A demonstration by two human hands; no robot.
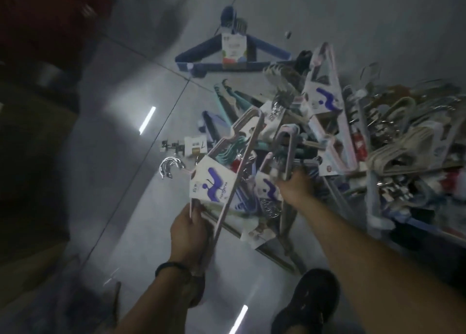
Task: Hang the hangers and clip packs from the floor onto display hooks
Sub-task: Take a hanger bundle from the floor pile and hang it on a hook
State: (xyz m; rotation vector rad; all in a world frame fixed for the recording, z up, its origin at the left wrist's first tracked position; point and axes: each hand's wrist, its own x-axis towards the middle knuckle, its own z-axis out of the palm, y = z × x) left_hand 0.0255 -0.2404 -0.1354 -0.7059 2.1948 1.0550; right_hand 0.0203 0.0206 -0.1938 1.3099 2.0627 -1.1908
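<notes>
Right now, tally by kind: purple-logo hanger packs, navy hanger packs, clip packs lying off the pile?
Purple-logo hanger pack: 3
Navy hanger pack: 1
Clip pack: 1
Total: 5
The rest of the pile is too tangled to count.

Grey glossy tile floor (121,157), grout lines running diagonally, tube-light reflections at mid left and at the near edge. Far centre a blue hanger pack (199,56) with a white card lies flat, alone, with a small dark object (288,34) just beyond it to the right. A tangled heap of hanger packs (353,144) fills the right side; a clip pack (184,146) and a bundle of chrome hooks (170,166) lie at its left edge, and a dark shoe (307,306) stands near right.
</notes>
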